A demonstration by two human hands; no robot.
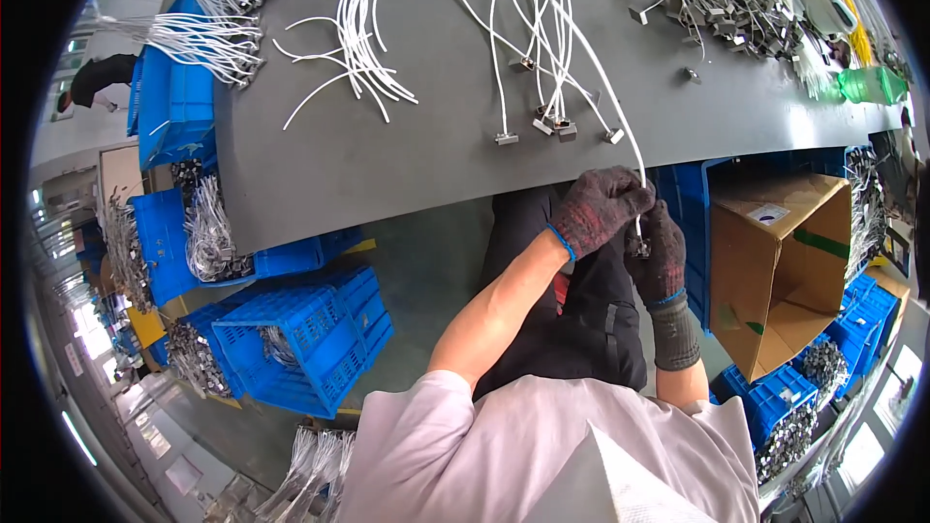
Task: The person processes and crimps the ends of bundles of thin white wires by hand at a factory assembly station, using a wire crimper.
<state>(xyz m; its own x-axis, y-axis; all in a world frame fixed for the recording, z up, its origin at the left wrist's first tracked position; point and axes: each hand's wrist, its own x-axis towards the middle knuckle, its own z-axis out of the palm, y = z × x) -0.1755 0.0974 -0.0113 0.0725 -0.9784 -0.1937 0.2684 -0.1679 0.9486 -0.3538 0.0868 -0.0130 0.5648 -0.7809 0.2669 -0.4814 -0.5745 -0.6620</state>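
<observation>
My left hand (603,207), in a dark knitted glove, is closed on a white cable (618,89) just past the table's near edge. The cable runs from the tabletop down between my hands to a small metal connector (638,248). Close beside it my right hand (663,254), also gloved, has its fingers curled around the connector end; part of that end is hidden. Several more white cables with metal connectors (556,124) lie on the table ahead of my hands. To their left is a loose bunch of white cables (360,34).
The grey table (320,160) spans the far side. A heap of cables with connectors (736,15) covers its right part, near a green plastic piece (872,85). An open cardboard box (731,271) stands at my right. Blue crates (320,339) are on the left.
</observation>
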